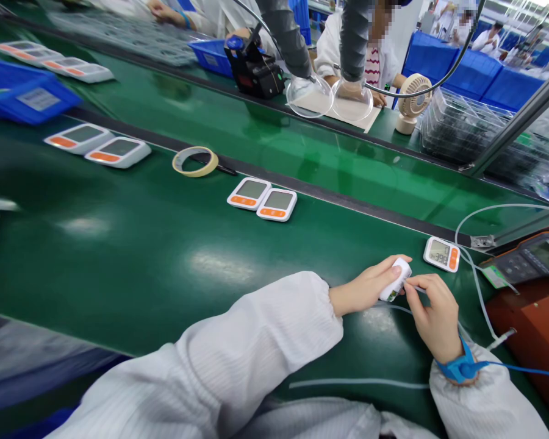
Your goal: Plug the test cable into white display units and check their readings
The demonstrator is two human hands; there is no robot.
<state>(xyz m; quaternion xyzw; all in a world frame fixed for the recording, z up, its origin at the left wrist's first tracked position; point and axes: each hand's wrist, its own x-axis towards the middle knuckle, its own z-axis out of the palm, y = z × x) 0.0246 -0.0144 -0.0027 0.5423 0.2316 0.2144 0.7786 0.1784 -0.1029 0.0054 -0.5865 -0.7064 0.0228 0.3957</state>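
Gripping a small white plastic unit (396, 279) at lower right, the left hand (368, 286) is closed around it; the right hand (432, 314) pinches its end on the smooth green belt (165, 256).

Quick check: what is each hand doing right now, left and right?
Left hand: closed around a small white device, holding it on edge on the green belt.
Right hand: fingertips pinched at the device's lower end; whether it grips anything cannot be told.

A blood pressure monitor (441, 253) on the green conveyor belt (165, 256) displays a reading near 39; other labels are illegible.
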